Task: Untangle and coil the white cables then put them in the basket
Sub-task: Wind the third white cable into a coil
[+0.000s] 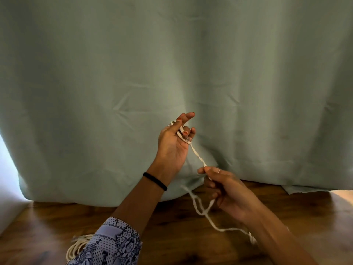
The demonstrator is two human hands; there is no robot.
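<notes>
A thin white cable (198, 158) runs taut between my two hands in front of the curtain. My left hand (174, 142) is raised, palm toward me, with the cable's end looped around its fingers. Lower right, my right hand (226, 190) pinches the same cable between thumb and forefinger. Below it the slack of the cable hangs in loose, twisted loops and trails under my right forearm. A second bundle of white cables (78, 245) lies on the wooden floor at the lower left, partly hidden by my patterned sleeve. No basket is in view.
A pale green curtain (172, 64) fills most of the view and bunches on the wooden floor (47, 222). A white wall (9, 188) stands at the far left. A black band circles my left wrist.
</notes>
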